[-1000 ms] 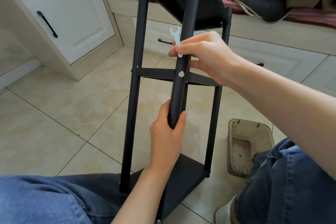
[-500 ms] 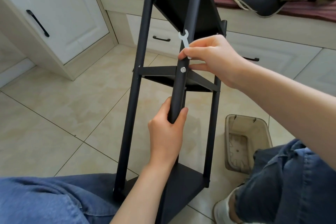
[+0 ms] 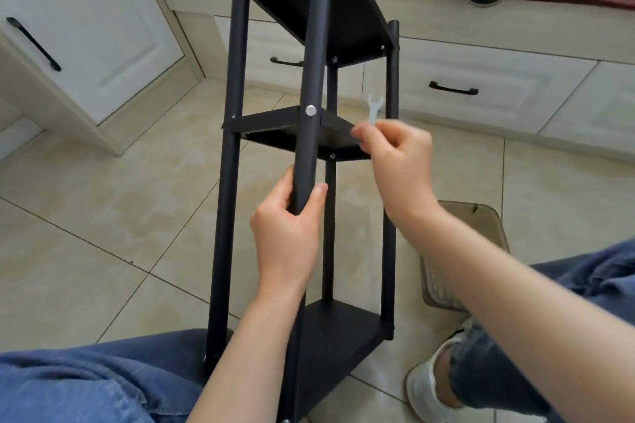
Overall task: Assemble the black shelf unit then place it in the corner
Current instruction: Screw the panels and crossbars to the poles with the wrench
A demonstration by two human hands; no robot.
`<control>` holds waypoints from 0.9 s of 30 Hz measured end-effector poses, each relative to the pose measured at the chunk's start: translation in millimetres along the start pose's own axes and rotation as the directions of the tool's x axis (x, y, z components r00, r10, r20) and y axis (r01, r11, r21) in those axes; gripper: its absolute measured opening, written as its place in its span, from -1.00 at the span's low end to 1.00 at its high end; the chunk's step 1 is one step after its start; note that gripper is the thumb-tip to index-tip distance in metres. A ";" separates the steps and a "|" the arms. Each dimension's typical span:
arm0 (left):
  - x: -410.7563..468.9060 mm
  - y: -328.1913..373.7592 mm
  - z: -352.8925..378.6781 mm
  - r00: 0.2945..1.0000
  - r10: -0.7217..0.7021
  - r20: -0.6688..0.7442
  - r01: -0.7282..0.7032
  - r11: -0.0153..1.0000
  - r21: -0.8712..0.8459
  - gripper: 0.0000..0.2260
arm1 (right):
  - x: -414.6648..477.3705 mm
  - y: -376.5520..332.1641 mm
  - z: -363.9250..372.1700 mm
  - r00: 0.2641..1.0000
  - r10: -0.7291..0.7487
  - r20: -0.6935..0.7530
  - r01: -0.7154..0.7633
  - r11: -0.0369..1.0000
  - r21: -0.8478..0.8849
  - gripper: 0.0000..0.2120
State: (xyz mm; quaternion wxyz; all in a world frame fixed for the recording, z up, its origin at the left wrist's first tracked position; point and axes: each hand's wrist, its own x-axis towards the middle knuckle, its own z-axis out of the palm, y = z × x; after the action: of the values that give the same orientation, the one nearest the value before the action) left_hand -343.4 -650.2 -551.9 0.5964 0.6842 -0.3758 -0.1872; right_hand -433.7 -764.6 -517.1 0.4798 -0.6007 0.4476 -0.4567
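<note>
tilted black three-tier shelf unit (image 3: 311, 45) on floor

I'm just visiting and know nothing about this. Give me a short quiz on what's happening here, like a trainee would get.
1. True or false: the left hand grips the front pole of the black metal shelf unit.
2. The right hand pinches: A) a small flat silver wrench; B) a screwdriver; C) nothing.
3. At which shelf does the round silver bolt head sit: top, middle or bottom?
Key: 1 true; 2 A; 3 middle.

Tiled floor (image 3: 103, 216) bears black shelf unit (image 3: 310, 148); tan bin (image 3: 489, 215); shoe (image 3: 423, 388).
</note>
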 end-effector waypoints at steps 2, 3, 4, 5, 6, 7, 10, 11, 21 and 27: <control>2.7 -0.1 -3.9 1.000 0.003 -0.008 -0.003 1.000 0.012 -0.96 | -13.9 16.9 5.4 0.999 0.052 0.005 -0.052 0.999 0.009 -0.85; 4.1 -0.1 -5.7 1.000 0.006 -0.009 -0.006 1.000 0.015 -0.98 | -19.6 23.0 8.9 0.997 0.076 0.019 -0.076 0.997 0.014 -0.85; 5.4 -0.2 -7.1 1.000 0.005 -0.008 -0.005 1.000 0.011 -0.97 | -24.2 27.8 12.1 0.994 0.098 0.037 -0.099 0.995 0.017 -0.85; 6.5 -0.4 -8.4 1.000 -0.002 -0.007 0.002 1.000 -0.003 -0.96 | -27.8 31.8 15.4 0.991 0.116 0.060 -0.118 0.993 0.017 -0.85; 7.4 -0.6 -9.7 1.000 -0.012 -0.004 0.012 1.000 -0.024 -0.95 | -31.1 35.1 18.6 0.987 0.131 0.088 -0.133 0.991 0.013 -0.85; 8.2 -0.7 -10.6 1.000 -0.021 0.003 0.021 0.999 -0.046 -0.94 | -33.9 37.6 21.4 0.982 0.143 0.121 -0.144 0.990 0.005 -0.85; 9.7 -1.1 -11.2 0.999 -0.039 0.034 0.042 0.995 -0.085 -0.92 | -38.1 39.8 28.8 0.965 0.152 0.214 -0.156 0.988 0.001 -0.83; 10.1 -1.1 -10.8 0.998 -0.044 0.042 0.048 0.994 -0.096 -0.91 | -37.1 39.8 30.3 0.961 0.145 0.237 -0.149 0.989 -0.001 -0.80; 15.4 -7.0 -13.6 0.997 -0.036 0.073 0.043 0.994 -0.099 -0.82 | -4.9 29.4 42.2 0.907 0.257 0.334 -0.295 0.953 0.067 -0.73; 26.1 -14.8 -36.0 0.999 -0.047 0.007 0.047 0.996 -0.072 -0.87 | 4.0 23.7 51.9 0.891 0.221 0.396 -0.257 0.966 0.039 -0.77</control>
State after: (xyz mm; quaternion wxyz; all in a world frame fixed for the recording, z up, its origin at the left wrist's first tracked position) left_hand -296.8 -645.0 -553.2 0.6152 0.6703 -0.3541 -0.2164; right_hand -384.6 -763.0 -546.2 0.6380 -0.5974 0.3929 -0.2858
